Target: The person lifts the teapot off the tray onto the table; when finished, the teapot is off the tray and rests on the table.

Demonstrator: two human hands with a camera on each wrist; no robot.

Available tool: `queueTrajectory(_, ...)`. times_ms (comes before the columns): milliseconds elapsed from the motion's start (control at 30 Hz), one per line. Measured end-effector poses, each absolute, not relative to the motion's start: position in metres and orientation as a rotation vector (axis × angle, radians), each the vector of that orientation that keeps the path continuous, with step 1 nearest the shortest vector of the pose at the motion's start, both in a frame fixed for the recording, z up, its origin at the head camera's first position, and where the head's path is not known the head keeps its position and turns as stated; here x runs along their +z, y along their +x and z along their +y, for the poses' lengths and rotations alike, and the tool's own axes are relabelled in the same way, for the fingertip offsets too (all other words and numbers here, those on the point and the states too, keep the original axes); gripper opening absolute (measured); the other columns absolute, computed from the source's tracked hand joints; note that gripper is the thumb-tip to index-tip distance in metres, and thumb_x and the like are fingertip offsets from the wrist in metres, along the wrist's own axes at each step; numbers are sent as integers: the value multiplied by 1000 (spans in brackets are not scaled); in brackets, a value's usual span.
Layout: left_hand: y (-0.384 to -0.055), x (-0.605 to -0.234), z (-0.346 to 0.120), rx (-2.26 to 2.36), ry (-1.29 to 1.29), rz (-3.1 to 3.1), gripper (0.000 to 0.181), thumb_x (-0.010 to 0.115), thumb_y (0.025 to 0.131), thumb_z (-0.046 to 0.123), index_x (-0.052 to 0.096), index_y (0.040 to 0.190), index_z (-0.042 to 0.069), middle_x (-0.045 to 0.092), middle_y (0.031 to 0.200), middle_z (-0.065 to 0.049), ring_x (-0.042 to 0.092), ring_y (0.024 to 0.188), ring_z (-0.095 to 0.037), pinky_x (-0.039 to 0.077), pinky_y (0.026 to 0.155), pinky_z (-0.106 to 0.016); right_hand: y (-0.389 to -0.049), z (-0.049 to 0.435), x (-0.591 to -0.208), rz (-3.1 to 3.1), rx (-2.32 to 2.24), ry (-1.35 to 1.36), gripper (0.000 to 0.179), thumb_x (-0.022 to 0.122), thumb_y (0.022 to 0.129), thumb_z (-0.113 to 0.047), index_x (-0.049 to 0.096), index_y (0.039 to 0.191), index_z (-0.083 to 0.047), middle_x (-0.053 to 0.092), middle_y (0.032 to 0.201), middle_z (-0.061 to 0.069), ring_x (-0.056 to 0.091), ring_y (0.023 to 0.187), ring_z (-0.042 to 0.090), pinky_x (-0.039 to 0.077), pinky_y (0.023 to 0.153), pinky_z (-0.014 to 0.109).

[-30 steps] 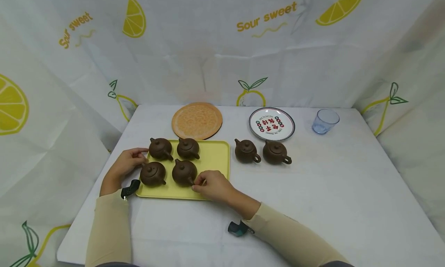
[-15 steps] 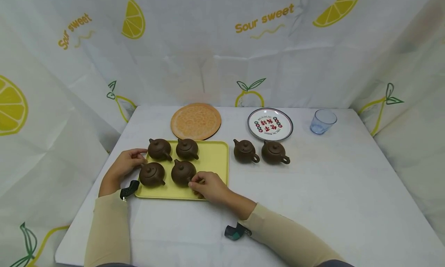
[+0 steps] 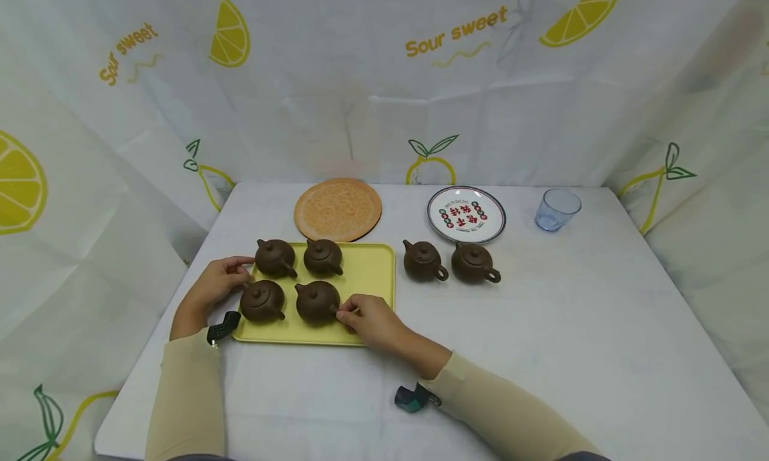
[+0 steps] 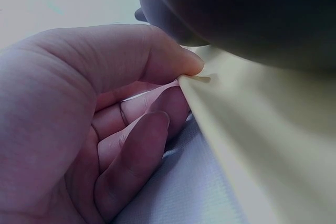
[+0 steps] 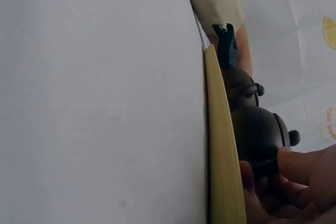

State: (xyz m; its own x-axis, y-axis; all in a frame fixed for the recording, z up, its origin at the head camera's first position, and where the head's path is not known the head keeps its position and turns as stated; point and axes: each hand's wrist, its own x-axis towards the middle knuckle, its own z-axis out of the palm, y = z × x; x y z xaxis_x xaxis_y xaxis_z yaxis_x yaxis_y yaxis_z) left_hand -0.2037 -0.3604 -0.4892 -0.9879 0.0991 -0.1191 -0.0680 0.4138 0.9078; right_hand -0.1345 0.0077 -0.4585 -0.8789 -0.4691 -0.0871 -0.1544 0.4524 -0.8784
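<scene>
From the head view, the front-right pot on the tray lies left of the closer right hand, its long axis pointing there; at the left wrist, the left hand pinches the tray's rim; at the right wrist, curled fingers grip the pot's handle.

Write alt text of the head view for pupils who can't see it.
A person's right hand pinches the handle of one of four brown teapots on a yellow tray, whose left edge the left hand holds. Two more teapots stand right of the tray; farther back, an orange disc, a patterned plate and a glass.
</scene>
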Motion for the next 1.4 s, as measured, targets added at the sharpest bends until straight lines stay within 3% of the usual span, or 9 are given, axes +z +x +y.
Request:
queueTrajectory(433, -205, -486, -359, 1615, 32, 2508, 51, 69, 86, 1, 50, 131, -13, 60, 79, -1, 55, 70, -7, 49, 65, -22, -144, 57, -447, 2402, -1472, -460, 13, 61, 97, -19, 67, 96, -7, 68, 79, 3, 65, 76, 16, 50, 67, 29)
queueTrajectory(733, -205, -482, -358, 1601, 61, 2529, 51, 69, 85, 0, 50, 130, -15, 61, 78, 0, 54, 68, -7, 48, 63, -21, -154, 104, -423, 2372, -1585, -347, 13, 61, 96, -11, 64, 100, 1, 68, 93, 15, 68, 81, 21, 54, 79, 41)
queueTrajectory(1100, -205, -480, -359, 1639, 98, 2517, 45, 60, 86, -7, 50, 128, -18, 60, 82, -7, 56, 70, -7, 49, 64, -21, -167, 161, -400, 2538, -1512, -280, 21, 59, 99, -16, 62, 108, 2, 67, 101, 18, 69, 88, 23, 54, 82, 37)
queueTrajectory(1400, -204, -487, -362, 1598, 64, 2536, 48, 67, 86, -1, 51, 129, -15, 59, 79, -2, 54, 70, -7, 48, 64, -21, -166, 210, -390, 2656, -1407, -286, 27, 54, 101, -19, 59, 110, 5, 66, 101, 17, 67, 93, 27, 52, 85, 41)
